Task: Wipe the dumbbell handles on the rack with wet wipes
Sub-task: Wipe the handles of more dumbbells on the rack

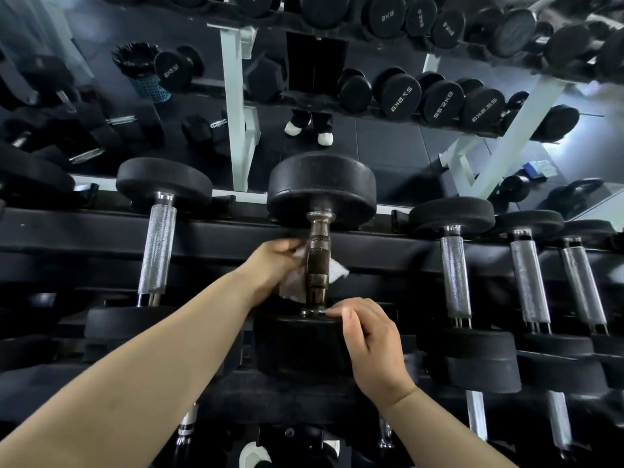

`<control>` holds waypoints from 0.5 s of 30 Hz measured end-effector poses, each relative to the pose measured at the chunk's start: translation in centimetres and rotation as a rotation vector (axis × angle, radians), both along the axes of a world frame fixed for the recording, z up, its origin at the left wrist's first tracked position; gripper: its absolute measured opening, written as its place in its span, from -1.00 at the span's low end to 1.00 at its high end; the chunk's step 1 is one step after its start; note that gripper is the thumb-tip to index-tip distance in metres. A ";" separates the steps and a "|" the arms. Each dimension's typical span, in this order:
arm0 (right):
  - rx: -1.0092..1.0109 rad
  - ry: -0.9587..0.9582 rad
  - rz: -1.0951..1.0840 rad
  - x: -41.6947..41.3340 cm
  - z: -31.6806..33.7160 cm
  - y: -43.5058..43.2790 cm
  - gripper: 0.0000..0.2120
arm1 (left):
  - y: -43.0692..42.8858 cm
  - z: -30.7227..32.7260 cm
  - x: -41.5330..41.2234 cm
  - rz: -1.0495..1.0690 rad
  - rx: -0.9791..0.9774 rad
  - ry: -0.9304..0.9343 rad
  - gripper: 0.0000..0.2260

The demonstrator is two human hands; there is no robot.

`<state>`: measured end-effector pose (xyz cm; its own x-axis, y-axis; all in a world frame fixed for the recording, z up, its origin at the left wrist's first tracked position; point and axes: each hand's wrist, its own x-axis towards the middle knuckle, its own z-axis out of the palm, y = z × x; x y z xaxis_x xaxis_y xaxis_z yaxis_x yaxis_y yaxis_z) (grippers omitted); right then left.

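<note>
Forearms, two, bare, nearest; right hand rests loosely bent on near head, nothing visible in it; left hand pinches wipe wrapped behind handle of centre dumbbell, seated on rack. Handle: knurled steel, stiff, grippy; dumbbell likely heavy, best left seated, steadied by its head; wipe soft, limp. Neighbouring dumbbells either side; mirror behind, dark gym floor reflected.

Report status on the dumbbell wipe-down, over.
Left hand holds wet wipe against centre dumbbell handle. Right hand rests on near head. Nothing blocking the handle; neighbouring dumbbells stand apart.
</note>
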<state>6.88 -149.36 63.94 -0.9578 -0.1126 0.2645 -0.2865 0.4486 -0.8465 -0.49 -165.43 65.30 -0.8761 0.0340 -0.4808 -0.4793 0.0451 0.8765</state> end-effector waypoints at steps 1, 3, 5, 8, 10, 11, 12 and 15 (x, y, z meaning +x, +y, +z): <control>0.007 0.007 0.002 0.0 0.0 0.0 -0.63 | 0.2 0.2 -0.6 0.072 0.029 0.014 -0.72; 0.015 0.010 0.001 0.0 0.1 0.0 -0.62 | 0.8 0.3 -0.9 0.139 0.072 0.021 -0.66; 0.011 0.005 0.000 0.0 0.1 0.0 -0.62 | 0.8 0.4 0.0 0.071 0.051 0.005 -0.76; 0.018 0.017 0.005 0.0 0.2 0.0 -0.63 | -0.3 0.6 2.4 -0.214 -0.065 -0.061 -0.76; 0.025 0.018 0.007 -0.1 0.3 0.0 -0.62 | -0.9 0.8 2.8 -0.226 -0.093 -0.020 -0.81; 0.028 0.010 0.008 0.0 0.3 0.0 -0.61 | -1.1 0.8 2.6 -0.161 -0.106 0.016 -0.76; 0.029 -0.002 0.012 0.0 0.4 0.0 -0.60 | -1.0 0.9 2.1 -0.070 -0.105 0.046 -0.68; 0.034 -0.021 0.014 0.1 0.6 0.0 -0.57 | -0.2 1.3 0.2 0.109 -0.124 0.108 -0.51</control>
<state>6.96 -149.35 64.56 -0.9614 -0.1350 0.2398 -0.2752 0.4733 -0.8368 -0.29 -165.61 66.57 -0.9180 -0.1174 -0.3788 -0.3911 0.1090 0.9139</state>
